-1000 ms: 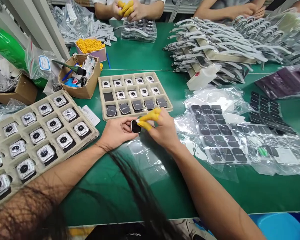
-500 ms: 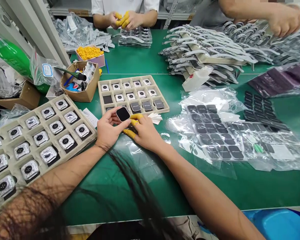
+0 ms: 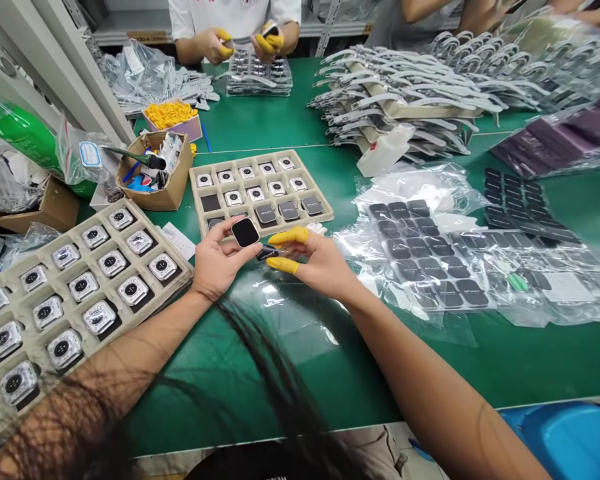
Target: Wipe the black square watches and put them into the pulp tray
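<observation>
My left hand (image 3: 216,265) is closed on a square watch case (image 3: 245,232), its black glass screen facing up and a pale metal rim around it. Beside that watch, at my left thumb tip, is a small black film sticker (image 3: 267,254) with pale lettering and a clear edge. My right hand (image 3: 325,261), with yellow finger cots on thumb and forefinger, holds this sticker by its clear side. Just beyond both hands lies a beige compartment tray (image 3: 323,219) with watch cases lying back up and several black film-covered pieces in the near row.
A second tray (image 3: 183,283) of watch cases lies left. Right are sheets of black stickers (image 3: 420,248) on clear plastic and a pile of pale watch straps (image 3: 405,93). A cardboard box (image 3: 177,183) and yellow finger cots (image 3: 169,115) stand behind. A co-worker's gloved-fingertip hands (image 3: 269,43) work opposite.
My right hand has drawn back to the right from the watch, and the black sticker now shows between the hands. The co-worker opposite has moved their hands apart, one holding a dark piece.
</observation>
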Motion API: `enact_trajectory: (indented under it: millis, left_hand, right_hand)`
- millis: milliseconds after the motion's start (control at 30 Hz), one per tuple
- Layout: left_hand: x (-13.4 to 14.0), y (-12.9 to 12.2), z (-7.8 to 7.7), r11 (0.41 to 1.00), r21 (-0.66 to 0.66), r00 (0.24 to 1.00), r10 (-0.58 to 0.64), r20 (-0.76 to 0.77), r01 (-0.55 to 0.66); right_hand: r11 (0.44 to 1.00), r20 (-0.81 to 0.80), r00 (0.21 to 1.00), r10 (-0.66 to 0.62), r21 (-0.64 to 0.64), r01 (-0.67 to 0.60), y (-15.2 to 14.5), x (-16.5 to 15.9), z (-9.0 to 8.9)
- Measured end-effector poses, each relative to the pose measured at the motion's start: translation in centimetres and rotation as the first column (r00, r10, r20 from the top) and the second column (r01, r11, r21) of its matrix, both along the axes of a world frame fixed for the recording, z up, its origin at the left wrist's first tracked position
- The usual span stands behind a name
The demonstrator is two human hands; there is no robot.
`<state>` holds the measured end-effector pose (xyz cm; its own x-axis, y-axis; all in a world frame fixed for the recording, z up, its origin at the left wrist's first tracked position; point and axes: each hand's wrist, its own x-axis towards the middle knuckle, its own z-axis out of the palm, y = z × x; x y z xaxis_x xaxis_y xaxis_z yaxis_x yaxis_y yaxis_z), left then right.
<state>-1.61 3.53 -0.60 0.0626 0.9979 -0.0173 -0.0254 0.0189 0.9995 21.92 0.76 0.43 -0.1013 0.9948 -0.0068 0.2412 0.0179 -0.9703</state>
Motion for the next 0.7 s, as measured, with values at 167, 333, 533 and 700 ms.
enact_trajectory:
  millis: [167,333,533,700]
  left_hand:
    - [0.2,-0.3,-0.3,0.999,0.041,1.000,-0.006,0.026,0.005]
    - [0.2,-0.4,-0.7,0.998,0.053,0.998,-0.040,0.054,0.037]
    - [-0.3,1.2,-2.1,0.999,0.027,0.972,-0.044,0.231,0.039]
    - [-0.3,1.3,-2.2,0.995,-0.007,0.962,-0.099,0.254,0.104]
  right_hand:
    - [0.997,-0.001,0.997,-0.083,-0.009,0.083,-0.4,-0.7,0.7]
    - [0.982,0.189,0.970,-0.151,0.141,0.125,-0.8,-0.7,0.3]
    - [0.918,0.005,0.995,-0.097,0.387,0.088,-0.3,-0.6,-2.7]
    - [0.806,0.244,0.967,-0.075,0.585,-0.085,0.7,0.8,-4.5]
